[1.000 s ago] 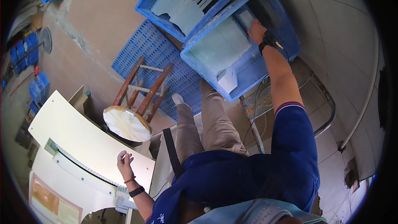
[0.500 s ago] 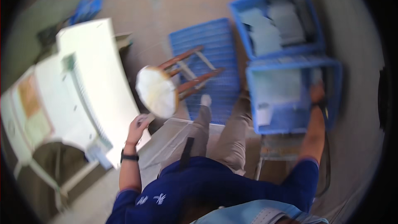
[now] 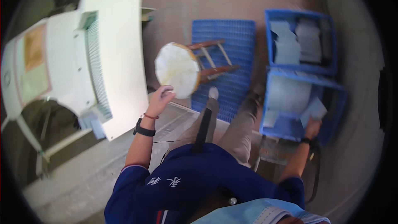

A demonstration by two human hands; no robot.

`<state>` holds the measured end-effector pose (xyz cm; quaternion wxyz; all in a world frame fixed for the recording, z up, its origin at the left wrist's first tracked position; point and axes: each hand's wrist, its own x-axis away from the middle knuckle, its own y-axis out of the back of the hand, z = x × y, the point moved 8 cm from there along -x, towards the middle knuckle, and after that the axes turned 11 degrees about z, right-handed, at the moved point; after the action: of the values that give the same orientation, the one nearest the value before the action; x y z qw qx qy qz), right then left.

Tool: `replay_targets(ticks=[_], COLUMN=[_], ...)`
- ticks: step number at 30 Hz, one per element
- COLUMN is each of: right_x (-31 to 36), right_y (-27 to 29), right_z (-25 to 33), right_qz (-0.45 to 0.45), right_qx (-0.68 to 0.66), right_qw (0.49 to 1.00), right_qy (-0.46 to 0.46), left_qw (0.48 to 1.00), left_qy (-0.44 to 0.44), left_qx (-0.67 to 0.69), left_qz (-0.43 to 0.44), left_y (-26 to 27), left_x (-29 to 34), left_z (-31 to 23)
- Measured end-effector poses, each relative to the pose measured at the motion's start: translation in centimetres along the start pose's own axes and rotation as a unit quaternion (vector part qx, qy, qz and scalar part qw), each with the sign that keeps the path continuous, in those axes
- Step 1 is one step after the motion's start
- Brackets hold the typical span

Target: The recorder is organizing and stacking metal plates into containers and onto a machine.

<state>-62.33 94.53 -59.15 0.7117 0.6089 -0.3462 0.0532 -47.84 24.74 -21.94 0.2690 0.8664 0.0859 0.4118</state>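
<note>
My right hand (image 3: 313, 128) is inside the near blue crate (image 3: 268, 99) on the right, its fingers closed on a pale grey flat piece (image 3: 314, 111) that stands tilted. More pale flat pieces (image 3: 290, 95) lie in that crate. My left hand (image 3: 159, 100) hovers by the near edge of a round stool with a whitish covered seat (image 3: 176, 70). Its thumb and forefinger are a little apart, and I see nothing between them. To the left of that hand is a white machine table (image 3: 122, 58) with a ridged strip along it.
A second blue crate (image 3: 268, 37) with pale pieces stands beyond the near one. The stool's wooden legs lie over a blue slatted mat (image 3: 224, 29), and my foot (image 3: 213, 93) rests there. A metal-framed support (image 3: 275, 151) is under the near crate.
My left hand has moved away from the white table's corner toward the stool seat. My right hand has drawn nearer in the crate, now with a pale piece raised in it. The view has shifted.
</note>
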Motion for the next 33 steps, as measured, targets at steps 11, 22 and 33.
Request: replay_targets(ticks=[11, 22, 33], right_x=[25.3, 31.3, -5.2], right_y=[6.0, 8.6, 7.6], right_z=[18.6, 29.1, -0.9], right_qz=[0.356, 0.456, -0.068], right_qx=[-0.512, -0.506, -0.095], right_qw=[0.763, 0.683, 0.993], right_qy=[0.169, 0.263, -0.022], left_qw=[0.898, 0.803, 0.806], left_qy=[-0.084, -0.007, -0.015], left_qx=[0.247, 0.482, 0.499], left_qz=[0.355, 0.349, 0.320], left_y=[-22.2, -21.9, -19.5], left_x=[-6.0, -5.3, -4.7], left_z=[-5.8, -1.5, -0.9])
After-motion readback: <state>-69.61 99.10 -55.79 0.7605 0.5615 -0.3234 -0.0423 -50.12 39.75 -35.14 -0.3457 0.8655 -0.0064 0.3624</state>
